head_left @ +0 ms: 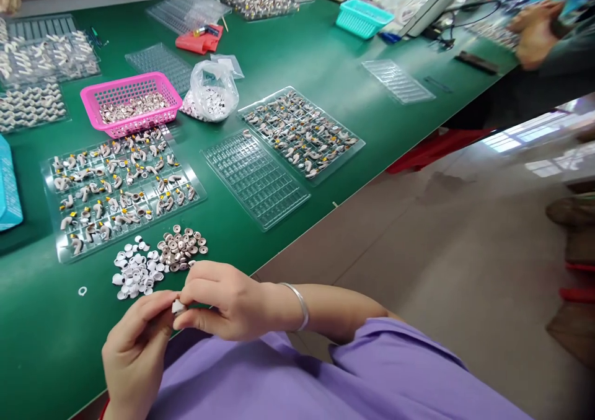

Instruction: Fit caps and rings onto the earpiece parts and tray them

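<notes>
Both my left hand point(138, 339) and my right hand point(223, 299) are closed in a pinch on one small whitish part point(177, 307), just over the table's near edge. Fingers cover most of it, so its kind cannot be told. Just beyond them lie a pile of small white caps point(137, 271) and a pile of beige-silver round caps point(179, 246). Behind the piles is a clear plastic tray point(60, 246) filled with small curved grey earphone-like pieces bearing yellow tabs. A single white ring point(82, 291) rests left of the piles.
A pink basket point(100, 122) of round caps stands beyond the tray, beside a clear bag point(211, 91) of white pieces. Further right are a mostly unfilled clear tray point(260, 188) and a filled one point(302, 132). A turquoise basket point(362, 20) sits farther back. Other people's hands point(537, 33) show around the table.
</notes>
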Available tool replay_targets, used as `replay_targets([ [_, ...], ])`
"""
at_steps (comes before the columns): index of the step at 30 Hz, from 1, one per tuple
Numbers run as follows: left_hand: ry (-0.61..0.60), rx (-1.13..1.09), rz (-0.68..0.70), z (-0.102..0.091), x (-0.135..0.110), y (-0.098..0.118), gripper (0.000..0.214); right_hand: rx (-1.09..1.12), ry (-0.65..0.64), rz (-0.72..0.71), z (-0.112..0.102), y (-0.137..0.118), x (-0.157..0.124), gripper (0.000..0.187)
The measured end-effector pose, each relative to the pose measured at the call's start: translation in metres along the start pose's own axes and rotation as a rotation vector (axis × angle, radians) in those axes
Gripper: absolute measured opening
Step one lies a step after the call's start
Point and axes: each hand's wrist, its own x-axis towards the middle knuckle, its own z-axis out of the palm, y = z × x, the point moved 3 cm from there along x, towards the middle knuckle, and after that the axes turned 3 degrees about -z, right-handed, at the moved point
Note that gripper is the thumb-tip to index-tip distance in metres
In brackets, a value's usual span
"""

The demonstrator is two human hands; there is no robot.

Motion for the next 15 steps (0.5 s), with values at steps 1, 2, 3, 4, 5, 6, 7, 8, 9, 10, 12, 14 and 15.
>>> replay_targets([
  [1,0.010,-0.028,-0.046,0.000,0.000,-0.001,0.019,-0.020,0.041,-0.024,0.001,0.000,0.000,0.022],
  [2,0.019,-0.074,-0.108,0.001,0.001,-0.002,0.017,-0.029,0.079,-0.040,0.003,-0.001,0.000,0.021],
  [3,0.026,-0.140,-0.184,0.003,0.002,-0.003,0.016,-0.030,0.112,-0.047,0.004,-0.001,0.000,0.019],
  [4,0.030,-0.225,-0.269,0.004,0.003,-0.004,0.018,-0.027,0.136,-0.045,0.005,-0.002,0.000,0.018],
  [5,0.033,-0.324,-0.355,0.007,0.004,-0.005,0.021,-0.024,0.155,-0.038,0.005,-0.002,0.001,0.017],
  [6,0.034,-0.424,-0.436,0.010,0.005,-0.005,0.026,-0.026,0.172,-0.029,0.006,-0.003,0.002,0.017],
  [7,0.033,-0.513,-0.510,0.013,0.006,-0.006,0.029,-0.033,0.186,-0.015,0.006,-0.003,0.003,0.017],
  [8,0.035,-0.585,-0.570,0.015,0.007,-0.006,0.032,-0.046,0.197,0.002,0.007,-0.003,0.004,0.018],
  [9,0.033,-0.639,-0.615,0.018,0.008,-0.007,0.035,-0.060,0.200,0.021,0.007,-0.003,0.005,0.020],
  [10,0.031,-0.676,-0.649,0.019,0.009,-0.007,0.036,-0.070,0.196,0.039,0.008,-0.003,0.005,0.021],
  [12,0.017,-0.724,-0.700,0.021,0.009,-0.008,0.038,-0.074,0.177,0.069,0.009,-0.002,0.006,0.022],
  [14,0.002,-0.757,-0.734,0.023,0.009,-0.008,0.038,-0.068,0.159,0.082,0.010,-0.001,0.006,0.023],
  [15,-0.003,-0.769,-0.743,0.023,0.009,-0.007,0.038,-0.062,0.154,0.084,0.011,-0.001,0.006,0.023],
])
